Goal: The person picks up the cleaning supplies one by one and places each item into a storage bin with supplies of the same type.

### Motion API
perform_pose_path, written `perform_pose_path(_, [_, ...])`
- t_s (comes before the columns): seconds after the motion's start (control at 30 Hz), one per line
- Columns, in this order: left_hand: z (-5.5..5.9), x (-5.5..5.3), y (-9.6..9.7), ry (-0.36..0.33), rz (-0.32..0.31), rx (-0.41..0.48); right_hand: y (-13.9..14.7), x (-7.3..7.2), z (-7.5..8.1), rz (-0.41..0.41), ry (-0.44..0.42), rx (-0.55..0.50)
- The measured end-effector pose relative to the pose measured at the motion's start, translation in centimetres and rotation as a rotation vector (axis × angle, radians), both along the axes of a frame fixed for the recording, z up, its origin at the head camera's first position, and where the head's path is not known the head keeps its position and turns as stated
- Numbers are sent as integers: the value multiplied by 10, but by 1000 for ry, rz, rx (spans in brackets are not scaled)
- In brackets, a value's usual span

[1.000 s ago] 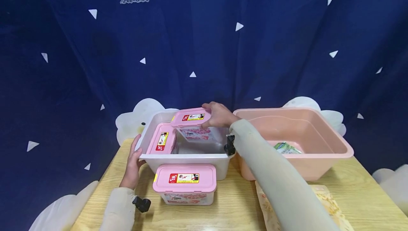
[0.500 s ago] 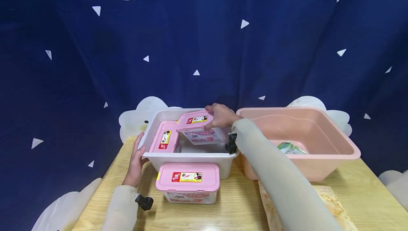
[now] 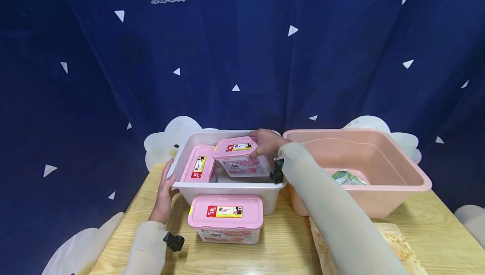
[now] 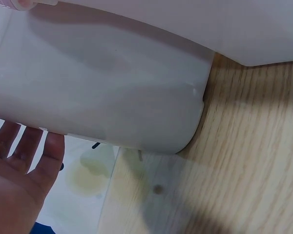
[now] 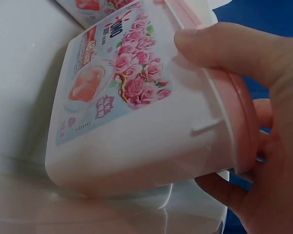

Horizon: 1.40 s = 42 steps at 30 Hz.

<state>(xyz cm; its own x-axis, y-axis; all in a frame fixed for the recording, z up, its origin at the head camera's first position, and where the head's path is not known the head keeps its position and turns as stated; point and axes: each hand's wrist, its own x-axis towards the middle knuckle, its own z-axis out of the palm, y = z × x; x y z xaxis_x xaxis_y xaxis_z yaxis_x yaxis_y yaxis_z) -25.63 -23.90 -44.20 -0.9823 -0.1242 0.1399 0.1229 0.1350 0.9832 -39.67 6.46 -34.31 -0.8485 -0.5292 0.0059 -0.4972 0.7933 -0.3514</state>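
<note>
My right hand [image 3: 267, 142] grips a pink-lidded OMO laundry capsule box [image 3: 242, 166] by its lid end, inside the white bin [image 3: 231, 188]. In the right wrist view the thumb lies on the printed side of that laundry capsule box [image 5: 151, 131], and other fingers pass behind the lid. The held box is tilted, its left end higher. Left of it in the bin sits a second pink-lidded box [image 3: 198, 163], turned lengthwise. My left hand [image 3: 164, 195] rests against the bin's left side. In the left wrist view its extended fingers [image 4: 52, 148] touch the outer wall.
A third pink-lidded box [image 3: 226, 218] stands on the wooden table [image 3: 212, 262] before the bin. Right of the bin is a peach tub [image 3: 398, 195] with a green-and-white packet [image 3: 348, 178] inside. A patterned bag [image 3: 394, 241] lies in front, partly under my right forearm.
My right hand has lowered the tilted laundry capsule box a little deeper into the white bin. The left hand stays at the bin's side. The head view has shifted slightly.
</note>
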Motion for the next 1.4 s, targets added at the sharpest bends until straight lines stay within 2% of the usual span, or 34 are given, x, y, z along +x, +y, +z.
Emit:
perform_pose_path(0.3, [-2, -2, -2, -12, -1, -30, 0, 2, 1, -34, -66, -35])
perform_pose_path(0.77, [-4, -3, -5, -2, -7, -20, -1, -2, -1, -60, -143, 18])
perform_pose_path(1.0, [-1, -4, -4, 0, -23, -17, -1, 1, 1, -109, -179, 38])
perform_pose_path(1.2, [-1, -3, -3, 9, -25, -9, -5, 3, 8, -42, -150, 81])
perform_pose_path(1.4, [-1, -2, -3, 14, -19, 5, -7, 8, 14, -26, -203, 76])
